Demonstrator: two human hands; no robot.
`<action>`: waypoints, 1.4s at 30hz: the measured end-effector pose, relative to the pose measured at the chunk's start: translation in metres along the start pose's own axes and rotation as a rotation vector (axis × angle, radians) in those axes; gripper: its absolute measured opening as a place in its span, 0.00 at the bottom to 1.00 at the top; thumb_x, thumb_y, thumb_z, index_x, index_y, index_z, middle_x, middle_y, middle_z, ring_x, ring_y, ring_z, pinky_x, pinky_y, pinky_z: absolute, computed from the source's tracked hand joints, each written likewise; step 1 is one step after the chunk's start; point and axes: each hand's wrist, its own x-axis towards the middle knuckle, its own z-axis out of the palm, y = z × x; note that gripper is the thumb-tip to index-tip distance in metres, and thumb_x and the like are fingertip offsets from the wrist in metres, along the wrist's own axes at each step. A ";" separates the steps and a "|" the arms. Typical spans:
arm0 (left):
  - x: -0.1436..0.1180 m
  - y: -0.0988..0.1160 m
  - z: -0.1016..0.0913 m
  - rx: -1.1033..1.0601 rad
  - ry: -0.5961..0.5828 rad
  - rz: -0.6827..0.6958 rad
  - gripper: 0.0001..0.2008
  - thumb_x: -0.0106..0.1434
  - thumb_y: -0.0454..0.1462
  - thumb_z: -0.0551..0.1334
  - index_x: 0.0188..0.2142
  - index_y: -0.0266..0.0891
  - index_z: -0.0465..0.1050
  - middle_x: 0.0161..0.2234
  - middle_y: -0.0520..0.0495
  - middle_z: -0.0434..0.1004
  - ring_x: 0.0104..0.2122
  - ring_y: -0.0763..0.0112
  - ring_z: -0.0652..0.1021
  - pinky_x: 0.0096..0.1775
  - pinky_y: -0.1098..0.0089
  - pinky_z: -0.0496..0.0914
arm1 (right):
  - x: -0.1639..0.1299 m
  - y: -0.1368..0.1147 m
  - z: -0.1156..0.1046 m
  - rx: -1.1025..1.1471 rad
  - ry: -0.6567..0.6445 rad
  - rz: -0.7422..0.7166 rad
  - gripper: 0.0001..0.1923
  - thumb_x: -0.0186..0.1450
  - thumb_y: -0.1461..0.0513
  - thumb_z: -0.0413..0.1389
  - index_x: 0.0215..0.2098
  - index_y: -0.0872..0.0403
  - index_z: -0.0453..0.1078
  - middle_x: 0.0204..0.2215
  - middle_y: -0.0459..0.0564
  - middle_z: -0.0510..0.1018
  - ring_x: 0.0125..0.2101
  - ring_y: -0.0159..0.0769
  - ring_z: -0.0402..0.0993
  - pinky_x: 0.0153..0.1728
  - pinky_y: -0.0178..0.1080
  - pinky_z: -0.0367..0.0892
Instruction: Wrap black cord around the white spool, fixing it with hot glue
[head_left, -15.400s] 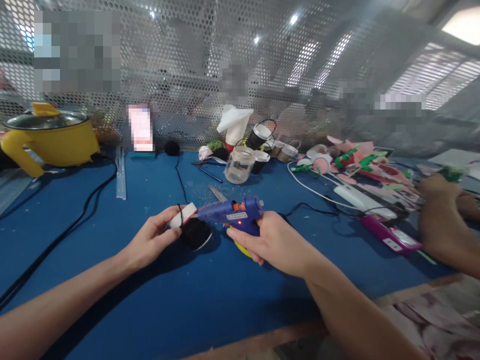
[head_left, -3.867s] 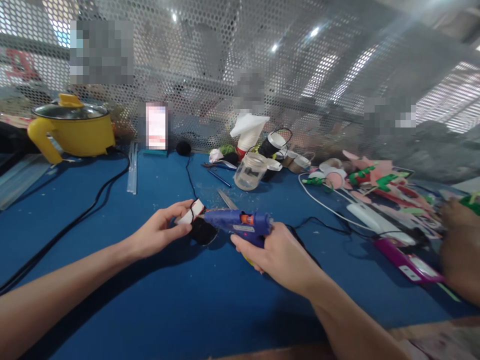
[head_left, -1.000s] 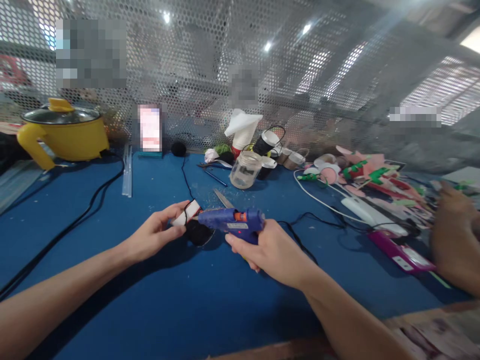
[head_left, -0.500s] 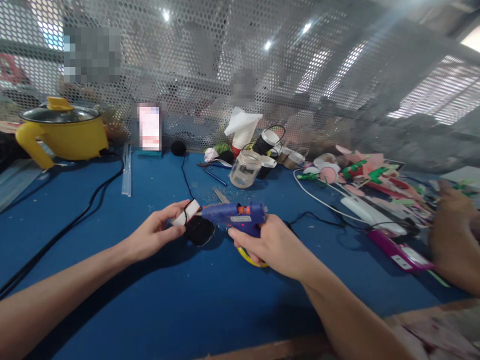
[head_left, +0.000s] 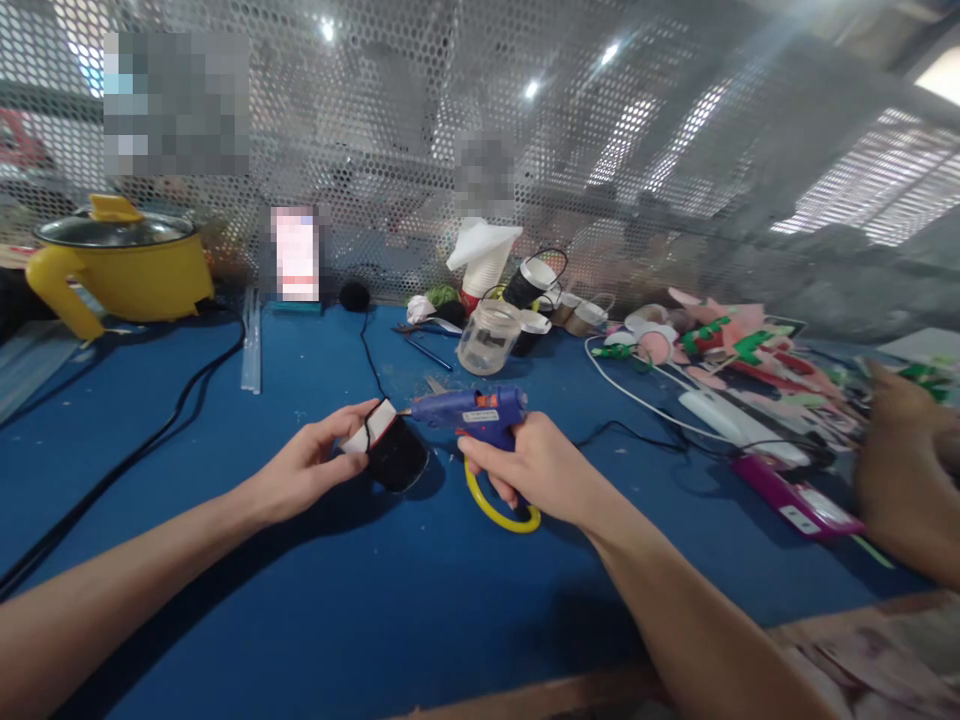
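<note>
Head camera view, from left to right: a yellow pot (head_left: 124, 270) with a glass lid stands at the far left of the blue worktop (head_left: 315, 600), and a black cable (head_left: 150, 440) runs from it toward the near left edge. A pair of clear glue sticks (head_left: 250, 345) lies beside the cable. Near the middle, the left hand (head_left: 307, 465) pinches a small black-and-white piece (head_left: 386, 450) between thumb and fingers, just above the worktop; what the piece is cannot be told for sure, perhaps a black pompom on a white strip. Just right of it, the right hand (head_left: 525, 465) is closed around the grip of a blue glue gun (head_left: 469, 410), whose nozzle points left and sits very close to the piece. A yellow loop (head_left: 499, 510) hangs under the gun and touches the worktop. Farther back stands a clear jar (head_left: 487, 338) among small cups. To the right lie a white cable (head_left: 637, 400), pink and green felt scraps (head_left: 739, 345) and a purple box (head_left: 787, 495). At the far right edge, another person's hand (head_left: 896, 480) rests on the worktop.
</note>
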 end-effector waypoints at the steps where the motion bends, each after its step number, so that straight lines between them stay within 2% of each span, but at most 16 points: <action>1: 0.000 -0.001 0.000 -0.005 0.006 0.005 0.20 0.55 0.43 0.57 0.46 0.37 0.66 0.55 0.41 0.60 0.53 0.52 0.63 0.53 0.58 0.55 | 0.000 0.000 0.000 0.001 -0.003 -0.003 0.12 0.58 0.61 0.50 0.18 0.57 0.64 0.06 0.39 0.61 0.09 0.24 0.60 0.15 0.28 0.60; 9: 0.000 -0.002 -0.001 0.010 0.007 0.002 0.17 0.55 0.43 0.57 0.42 0.37 0.69 0.55 0.42 0.61 0.53 0.53 0.63 0.53 0.60 0.56 | 0.003 0.001 0.001 0.005 0.000 0.000 0.13 0.58 0.61 0.50 0.18 0.57 0.63 0.06 0.39 0.61 0.09 0.23 0.59 0.15 0.28 0.61; 20: 0.000 0.001 -0.001 0.036 0.002 0.018 0.17 0.55 0.44 0.57 0.42 0.39 0.70 0.55 0.42 0.61 0.53 0.52 0.62 0.54 0.56 0.55 | 0.005 0.004 0.002 0.016 0.007 0.010 0.13 0.58 0.60 0.51 0.18 0.56 0.62 0.06 0.39 0.61 0.09 0.24 0.59 0.15 0.29 0.60; 26: 0.000 0.004 -0.002 0.055 -0.005 -0.006 0.19 0.55 0.46 0.57 0.41 0.37 0.69 0.56 0.39 0.59 0.54 0.50 0.60 0.54 0.53 0.53 | 0.007 0.010 -0.005 0.180 0.012 -0.082 0.12 0.59 0.59 0.50 0.21 0.57 0.63 0.08 0.39 0.62 0.11 0.24 0.60 0.18 0.30 0.60; 28: 0.000 0.004 -0.002 0.061 -0.016 -0.013 0.17 0.55 0.46 0.57 0.38 0.37 0.70 0.55 0.39 0.60 0.54 0.50 0.60 0.54 0.53 0.53 | 0.010 0.013 -0.008 0.282 0.046 -0.089 0.11 0.58 0.60 0.52 0.20 0.57 0.62 0.08 0.38 0.62 0.11 0.23 0.59 0.17 0.29 0.58; 31: 0.000 0.004 -0.003 0.074 -0.009 -0.008 0.13 0.56 0.45 0.56 0.31 0.37 0.69 0.53 0.39 0.63 0.55 0.51 0.59 0.54 0.54 0.53 | 0.019 0.017 -0.016 0.437 0.164 -0.076 0.09 0.54 0.62 0.55 0.20 0.57 0.61 0.10 0.39 0.64 0.12 0.22 0.58 0.15 0.28 0.55; 35: 0.000 0.000 -0.003 0.083 0.018 0.012 0.11 0.56 0.43 0.56 0.30 0.37 0.67 0.53 0.37 0.63 0.55 0.52 0.59 0.54 0.55 0.53 | 0.039 0.019 -0.031 0.591 0.379 -0.020 0.07 0.51 0.63 0.58 0.24 0.58 0.65 0.14 0.41 0.67 0.15 0.23 0.62 0.17 0.28 0.59; 38: 0.000 -0.002 -0.003 0.089 0.027 0.037 0.10 0.56 0.43 0.57 0.29 0.38 0.67 0.52 0.38 0.64 0.54 0.54 0.60 0.53 0.56 0.54 | 0.061 0.017 -0.049 0.555 0.499 0.022 0.06 0.55 0.64 0.55 0.23 0.58 0.65 0.15 0.42 0.68 0.16 0.22 0.62 0.16 0.26 0.60; 42: 0.000 -0.003 -0.003 0.098 0.031 0.040 0.09 0.56 0.42 0.57 0.27 0.38 0.65 0.51 0.38 0.64 0.55 0.54 0.60 0.53 0.56 0.54 | 0.095 0.015 -0.073 0.502 0.490 0.095 0.13 0.62 0.64 0.49 0.19 0.58 0.62 0.14 0.44 0.68 0.13 0.22 0.61 0.16 0.27 0.61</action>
